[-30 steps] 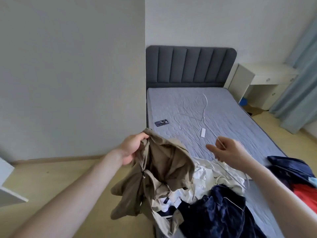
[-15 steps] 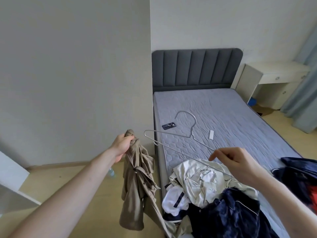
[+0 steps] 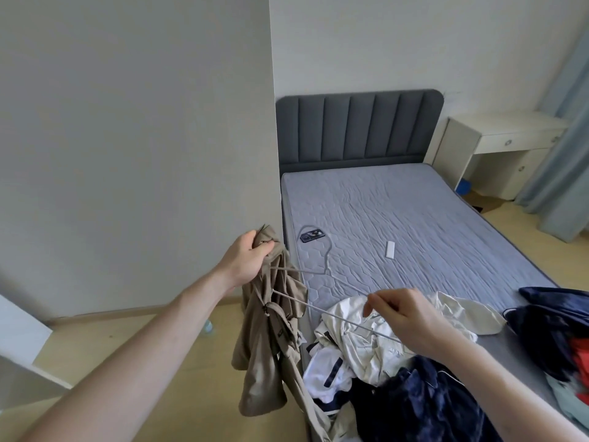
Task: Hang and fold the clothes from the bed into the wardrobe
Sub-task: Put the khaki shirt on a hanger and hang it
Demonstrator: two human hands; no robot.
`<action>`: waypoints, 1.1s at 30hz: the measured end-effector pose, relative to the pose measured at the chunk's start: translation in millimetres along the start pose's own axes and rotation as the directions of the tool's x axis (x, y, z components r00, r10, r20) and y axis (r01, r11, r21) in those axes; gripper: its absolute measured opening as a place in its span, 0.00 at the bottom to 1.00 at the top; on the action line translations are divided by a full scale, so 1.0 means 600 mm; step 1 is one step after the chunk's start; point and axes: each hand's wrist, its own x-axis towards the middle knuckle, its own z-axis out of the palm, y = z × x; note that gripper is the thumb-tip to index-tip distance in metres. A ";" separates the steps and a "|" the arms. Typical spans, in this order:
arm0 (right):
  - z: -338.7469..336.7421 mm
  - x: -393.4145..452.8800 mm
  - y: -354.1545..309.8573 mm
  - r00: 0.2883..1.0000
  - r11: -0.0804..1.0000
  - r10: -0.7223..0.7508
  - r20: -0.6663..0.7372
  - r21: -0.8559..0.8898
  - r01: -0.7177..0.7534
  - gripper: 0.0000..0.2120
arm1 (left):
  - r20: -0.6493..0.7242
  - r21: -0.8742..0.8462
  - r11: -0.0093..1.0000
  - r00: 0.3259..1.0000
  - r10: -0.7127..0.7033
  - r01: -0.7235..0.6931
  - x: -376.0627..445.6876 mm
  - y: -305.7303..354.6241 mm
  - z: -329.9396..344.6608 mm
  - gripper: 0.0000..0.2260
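Near: navy garment (image 3: 424,406) and white clothes (image 3: 366,339) heaped at foot of bed (image 3: 446,237); further dark and red items (image 3: 561,327) at right edge. Right hand (image 3: 411,317) pinches wire hanger (image 3: 318,309) by its lower bar. Left hand (image 3: 247,260) grips khaki jacket (image 3: 271,339) bunched at the collar, hanging beside the mattress; hanger tip at its neck. Farther: phone (image 3: 311,235), white remote (image 3: 390,249), headboard (image 3: 357,129), desk (image 3: 497,148). Progress: early; jacket not yet hung, pile untouched, wardrobe out of view
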 end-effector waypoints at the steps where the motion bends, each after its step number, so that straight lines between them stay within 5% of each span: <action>1: 0.012 0.002 -0.002 1.000 1.000 0.003 0.021 -0.001 -0.003 0.18 | 0.024 -0.021 0.999 0.999 0.029 -0.029 -0.006 0.016 0.005 0.10; 5: 0.057 0.009 -0.011 1.000 0.997 0.012 0.006 0.071 -0.013 0.23 | 0.124 -0.269 0.961 0.987 0.104 -0.068 -0.028 0.082 0.024 0.09; 9: 0.084 0.009 -0.018 0.993 0.933 0.055 -0.100 0.359 -0.016 0.29 | 0.312 -0.478 0.877 0.942 0.120 0.047 -0.039 0.115 0.028 0.11; 12: 0.087 0.009 -0.022 0.986 0.883 0.092 -0.143 0.470 -0.014 0.31 | 0.357 -0.230 0.968 0.916 0.182 -0.102 -0.047 0.117 0.030 0.09; 15: 0.085 0.006 -0.021 0.981 0.877 0.101 -0.164 0.481 -0.010 0.34 | 0.416 0.075 0.955 0.879 0.233 -0.288 -0.056 0.115 0.030 0.10; 18: 0.078 0.000 -0.020 0.976 0.881 0.104 -0.190 0.474 -0.001 0.31 | 0.451 0.365 0.780 0.830 0.330 -0.508 -0.053 0.106 0.025 0.08; 22: 0.067 -0.004 -0.023 0.974 0.879 0.091 -0.209 0.477 0.020 0.29 | 0.301 0.575 0.593 0.820 0.487 -0.564 -0.029 0.091 0.004 0.07; 25: 0.065 -0.004 -0.022 0.973 0.887 0.066 -0.220 0.459 0.044 0.29 | 0.267 0.648 0.483 0.770 0.580 -0.589 -0.002 0.085 -0.005 0.06; 29: 0.063 -0.011 -0.025 0.945 0.939 0.054 -0.323 0.338 0.062 0.23 | 0.383 0.540 0.513 0.738 0.556 -0.667 0.011 0.087 -0.006 0.03; 33: 0.055 -0.020 -0.029 0.797 0.973 0.050 -0.602 0.209 0.097 0.04 | 0.321 0.539 0.512 0.725 0.610 -0.669 0.011 0.086 -0.007 0.06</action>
